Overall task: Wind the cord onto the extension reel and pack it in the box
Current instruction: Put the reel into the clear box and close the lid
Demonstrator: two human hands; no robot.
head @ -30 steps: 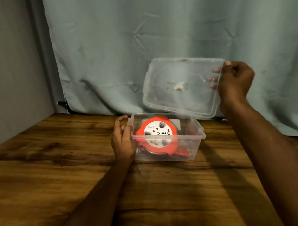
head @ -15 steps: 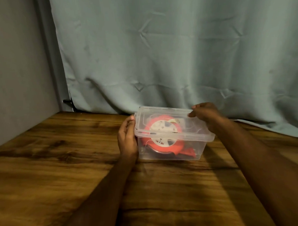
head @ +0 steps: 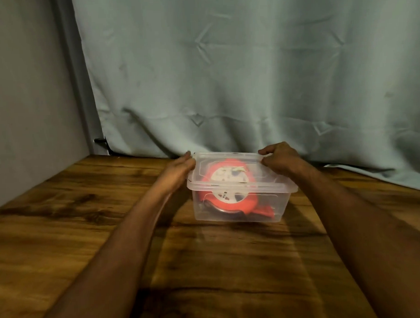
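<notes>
Wooden worktop (head: 88,234), grey curtain (head: 249,74) behind. The orange extension reel (head: 229,198) is sitting inside the clear box (head: 239,210), lid (head: 231,179) on top. Left hand (head: 181,170) is lying flat against the lid's end, right hand (head: 279,160) is pinching its far corner. Looks like the closing step; next it probably needs pressing until it snaps.

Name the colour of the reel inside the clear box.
Orange-red reel with a white hub, seen through the box; head view.

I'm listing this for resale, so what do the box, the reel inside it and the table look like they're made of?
Box and lid: clear, slightly frosted plastic; the reel shows through.
Reel: glossy orange-red plastic with a white hub, judging by its moulded look.
Table: brown wood grain with a soft sheen; real wood or laminate cannot be told.
</notes>
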